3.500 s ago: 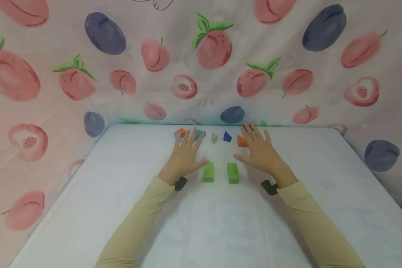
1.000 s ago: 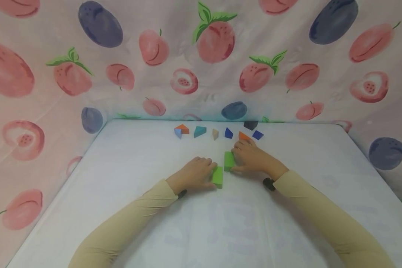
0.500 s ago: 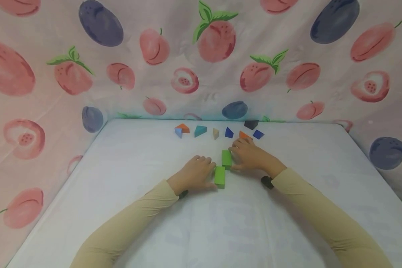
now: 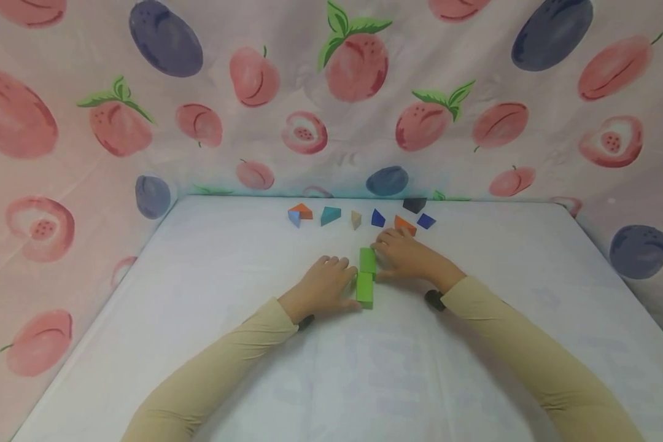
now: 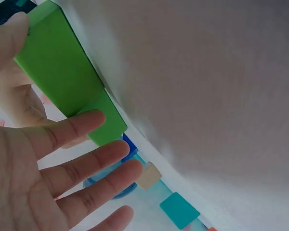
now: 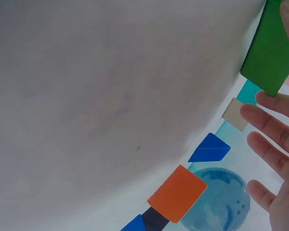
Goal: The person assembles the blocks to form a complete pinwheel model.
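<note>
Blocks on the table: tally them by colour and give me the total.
Green blocks: 2
Orange blocks: 2
Dark blue blocks: 2
Light blue block: 1
Teal block: 1
Beige block: 1
Black block: 1
Total: 10

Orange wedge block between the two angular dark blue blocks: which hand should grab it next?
Probably the right hand, close beside the orange wedge block; the left hand is farther away. Each holds a green rectangular block, though.

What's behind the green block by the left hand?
Another green block, by the right hand. The nearer block covers most of its front end, so whether they touch can't be told.
</note>
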Action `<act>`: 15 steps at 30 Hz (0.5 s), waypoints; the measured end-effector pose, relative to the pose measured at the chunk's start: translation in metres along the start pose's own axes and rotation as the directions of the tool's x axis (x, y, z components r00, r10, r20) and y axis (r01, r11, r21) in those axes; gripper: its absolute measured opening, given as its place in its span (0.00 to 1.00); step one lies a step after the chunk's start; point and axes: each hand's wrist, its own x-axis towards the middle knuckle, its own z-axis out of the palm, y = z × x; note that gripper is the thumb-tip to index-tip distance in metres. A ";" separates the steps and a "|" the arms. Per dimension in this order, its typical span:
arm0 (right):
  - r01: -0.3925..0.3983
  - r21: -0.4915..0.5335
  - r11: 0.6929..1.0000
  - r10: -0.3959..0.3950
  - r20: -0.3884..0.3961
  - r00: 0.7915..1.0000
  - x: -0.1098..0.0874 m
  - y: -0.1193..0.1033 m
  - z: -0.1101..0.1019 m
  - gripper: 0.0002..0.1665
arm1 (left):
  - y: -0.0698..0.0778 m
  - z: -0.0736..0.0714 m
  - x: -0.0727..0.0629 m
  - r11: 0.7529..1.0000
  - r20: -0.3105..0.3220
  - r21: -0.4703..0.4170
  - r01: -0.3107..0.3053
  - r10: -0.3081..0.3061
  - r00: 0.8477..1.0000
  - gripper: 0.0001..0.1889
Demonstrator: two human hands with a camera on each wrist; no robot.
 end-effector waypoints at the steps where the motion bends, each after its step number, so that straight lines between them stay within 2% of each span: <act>1: 0.007 -0.005 1.000 -0.007 -0.003 1.000 0.001 0.000 0.000 0.42 | 0.000 0.000 0.000 1.000 0.001 -0.001 0.005 -0.005 1.000 0.35; 7: 0.044 -0.036 0.998 -0.045 -0.024 0.999 0.006 0.002 0.001 0.41 | 0.001 0.000 0.002 1.000 0.005 -0.021 0.023 -0.023 1.000 0.36; 15: 0.043 -0.072 0.996 -0.044 -0.009 0.999 0.012 0.002 0.000 0.42 | 0.000 0.000 0.004 0.999 -0.004 -0.040 0.027 -0.027 1.000 0.36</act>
